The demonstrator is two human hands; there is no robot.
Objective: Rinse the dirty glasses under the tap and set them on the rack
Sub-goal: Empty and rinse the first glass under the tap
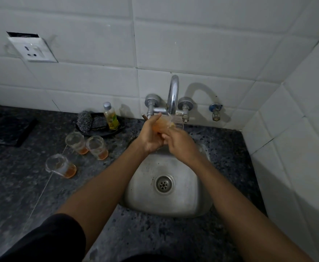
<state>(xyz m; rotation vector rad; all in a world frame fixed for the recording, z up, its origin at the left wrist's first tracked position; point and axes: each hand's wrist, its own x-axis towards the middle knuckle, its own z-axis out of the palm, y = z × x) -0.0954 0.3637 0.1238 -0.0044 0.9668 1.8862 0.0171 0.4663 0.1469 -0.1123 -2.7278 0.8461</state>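
Both hands, left hand (pixel 152 138) and right hand (pixel 179 143), grip one glass (pixel 171 124) under the tap (pixel 172 95); rinsing is in hand, the rack comes next.

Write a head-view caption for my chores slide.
Both hands hold a clear drinking glass under the curved chrome tap.

- The dark speckled stone counter (pixel 22 186) runs along the white-tiled wall, with a small steel sink (pixel 196 203) set into it.
- Three glasses (pixel 96 147) with orange dregs stand on it left of the sink.
- A black tray (pixel 100 132) by the wall holds scourers (pixel 84 121) and a soap bottle (pixel 111 116).
- A dark flat slab (pixel 7 130) lies at far left.
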